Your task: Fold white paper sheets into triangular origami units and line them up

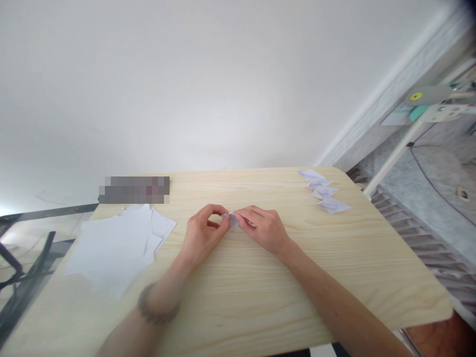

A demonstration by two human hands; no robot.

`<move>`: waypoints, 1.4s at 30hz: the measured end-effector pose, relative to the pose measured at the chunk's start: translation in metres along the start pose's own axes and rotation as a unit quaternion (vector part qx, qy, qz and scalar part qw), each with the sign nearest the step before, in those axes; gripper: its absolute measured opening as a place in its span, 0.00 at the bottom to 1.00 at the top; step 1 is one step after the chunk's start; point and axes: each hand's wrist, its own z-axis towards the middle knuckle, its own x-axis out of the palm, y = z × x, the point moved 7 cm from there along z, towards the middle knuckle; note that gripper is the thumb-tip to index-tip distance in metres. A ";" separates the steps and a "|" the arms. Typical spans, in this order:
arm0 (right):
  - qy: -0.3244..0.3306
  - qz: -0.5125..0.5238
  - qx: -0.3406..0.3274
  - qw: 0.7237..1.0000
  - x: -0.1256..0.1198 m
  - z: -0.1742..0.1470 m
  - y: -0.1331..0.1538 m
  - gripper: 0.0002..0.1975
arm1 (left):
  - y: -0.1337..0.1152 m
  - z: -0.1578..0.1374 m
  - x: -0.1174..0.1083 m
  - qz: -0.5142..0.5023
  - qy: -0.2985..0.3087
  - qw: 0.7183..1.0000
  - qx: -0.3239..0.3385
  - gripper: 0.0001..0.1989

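Between my two hands, over the middle of the table, is a small piece of folded white paper (233,221). My left hand (206,229) pinches its left side with thumb and forefinger. On the other side, the fingertips of my right hand (263,227) are closed on its right edge. The fingers cover much of the paper, so its full shape is hidden. Several pointed folded paper pieces (333,205) lie in a slanting row at the far right of the table. A loose pile of white paper sheets (115,238) lies to the left of my left hand.
The light wood table (245,297) stands against a white wall (208,89). A dark, pixelated object (134,190) rests at its back left corner. Beyond the right edge are a white metal frame (396,148) and grey striped cloth (420,248). Black metal bars (33,277) stand at the left.
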 end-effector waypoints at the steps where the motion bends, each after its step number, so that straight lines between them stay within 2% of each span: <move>1: 0.000 0.004 0.000 1.000 0.000 0.000 0.000 0.10 | 0.000 0.000 0.000 -0.003 0.000 1.000 -0.001 0.08; 12: -0.003 0.040 0.007 0.999 -0.001 0.000 -0.003 0.10 | -0.006 0.000 0.003 -0.009 0.036 0.999 0.034 0.07; 23: -0.022 0.069 0.019 0.997 -0.006 0.000 -0.005 0.10 | 0.010 0.003 0.006 -0.139 0.063 0.987 -0.051 0.09; 32: -0.040 0.087 0.010 0.995 -0.007 0.000 -0.004 0.10 | 0.017 0.004 0.005 -0.197 0.055 0.976 -0.070 0.09; 42: -0.084 0.158 0.096 0.979 -0.013 -0.001 -0.019 0.11 | 0.018 0.007 0.004 -0.297 0.018 0.951 -0.089 0.10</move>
